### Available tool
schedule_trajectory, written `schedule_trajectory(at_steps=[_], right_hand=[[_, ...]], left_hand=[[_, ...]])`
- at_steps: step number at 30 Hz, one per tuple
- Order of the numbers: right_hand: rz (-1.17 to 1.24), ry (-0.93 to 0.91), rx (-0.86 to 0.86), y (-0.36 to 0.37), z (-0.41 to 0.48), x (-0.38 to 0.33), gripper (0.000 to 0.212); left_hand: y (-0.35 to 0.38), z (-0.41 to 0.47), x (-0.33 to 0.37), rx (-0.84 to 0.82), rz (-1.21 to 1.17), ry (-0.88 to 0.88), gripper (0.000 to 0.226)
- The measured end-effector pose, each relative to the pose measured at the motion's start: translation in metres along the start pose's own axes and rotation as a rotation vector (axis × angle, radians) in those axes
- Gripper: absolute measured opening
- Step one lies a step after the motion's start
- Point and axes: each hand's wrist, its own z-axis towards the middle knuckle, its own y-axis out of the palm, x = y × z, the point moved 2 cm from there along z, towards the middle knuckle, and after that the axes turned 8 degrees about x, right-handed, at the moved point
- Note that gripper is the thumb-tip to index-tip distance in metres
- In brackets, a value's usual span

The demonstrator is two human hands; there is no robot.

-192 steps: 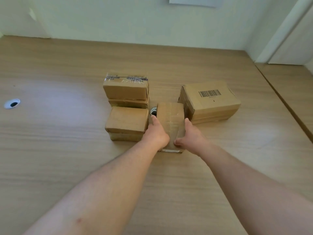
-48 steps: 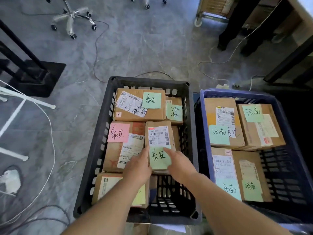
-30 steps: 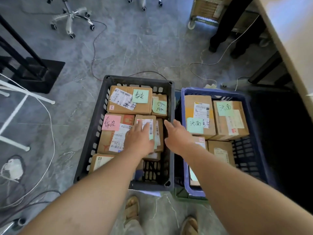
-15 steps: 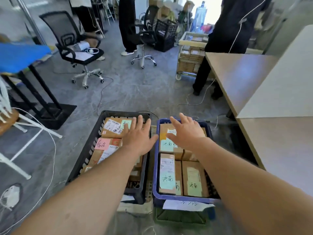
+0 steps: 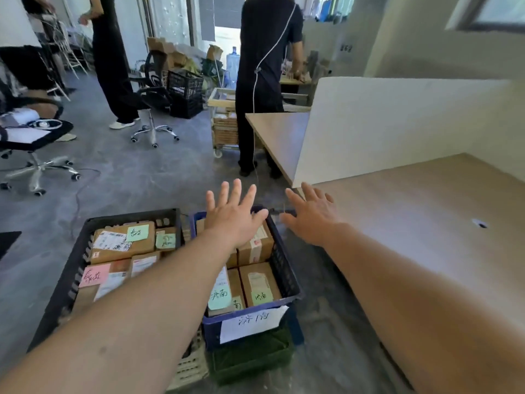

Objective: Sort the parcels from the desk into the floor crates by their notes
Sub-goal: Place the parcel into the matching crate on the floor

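Now both hands are held out flat with fingers spread apart, and nothing is gripped. The left hand (image 5: 233,223) is seen above the blue crate (image 5: 211,332), and the right hand (image 5: 312,220) between that crate and the bench (image 5: 426,223). Brown parcels (image 5: 255,247) are packed in the blue crate and in the black crate (image 5: 71,268) just beside it on the floor (image 5: 142,180) — green notes (image 5: 137,233) and a pink note (image 5: 94,275) are stuck on them.

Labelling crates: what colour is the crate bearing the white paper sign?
The crate is blue; head view.
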Motion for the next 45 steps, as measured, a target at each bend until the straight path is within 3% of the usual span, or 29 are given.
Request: schedule_trajectory(at_steps=[16, 24, 35, 45], right_hand=[[-0.123, 0.465, -0.01, -0.027, -0.223, 0.132, 0.067], [-0.14, 0.653, 0.066, -0.051, -0.335, 0.238, 0.067], [-0.144, 0.912, 0.027, -0.044, -0.523, 0.396, 0.069], [-0.097, 1.08, -0.053, -0.028, -0.663, 0.501, 0.069]], left_hand=[[0.014, -0.103, 0.19, -0.079, -0.087, 0.451, 0.07], [0.003, -0.157, 0.334, -0.084, -0.098, 0.68, 0.075], [0.031, -0.277, 0.557, -0.136, -0.051, 0.943, 0.074], [0.063, -0.362, 0.701, -0.199, -0.01, 1.092, 0.075]])
